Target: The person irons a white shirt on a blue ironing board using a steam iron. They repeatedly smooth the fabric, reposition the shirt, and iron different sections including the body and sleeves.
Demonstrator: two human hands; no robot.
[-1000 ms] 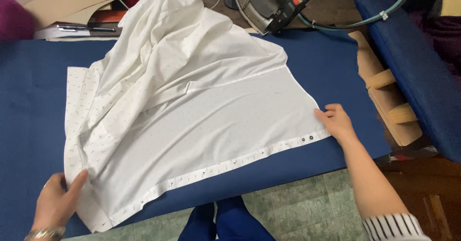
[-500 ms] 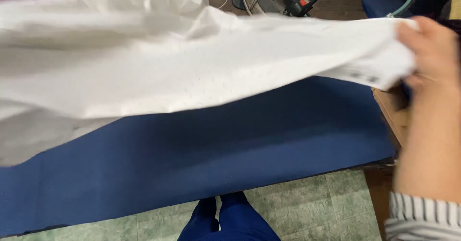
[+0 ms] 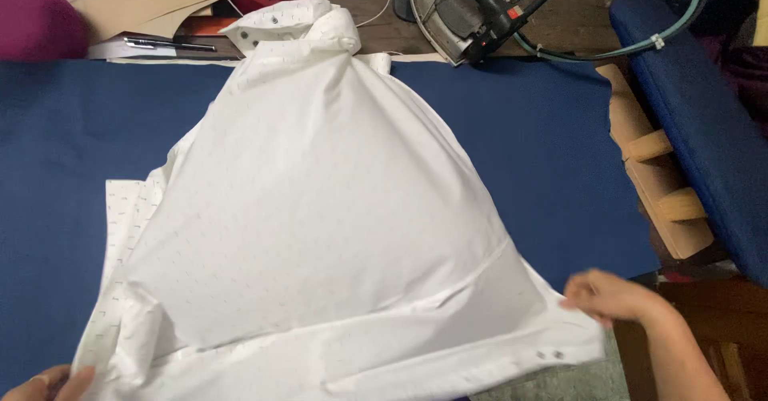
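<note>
A white shirt (image 3: 320,209) with fine dots lies spread on the blue padded ironing table (image 3: 528,153), its collar at the far edge and its hem hanging toward me. My right hand (image 3: 612,297) pinches the shirt's near right corner, beside two dark snaps. My left hand (image 3: 52,383) grips the near left corner at the bottom edge of the view; only its fingers show.
A steam iron (image 3: 456,17) with hose and cable rests on the wooden surface behind the table. A pen (image 3: 168,45), cardboard patterns and a magenta cloth (image 3: 36,21) lie at the back left. A blue padded board (image 3: 696,121) on a wooden stand is at right.
The shirt was lifted and flipped in the air half a second ago; now it lies flat again, turned over, with both hands still at its near corners.
</note>
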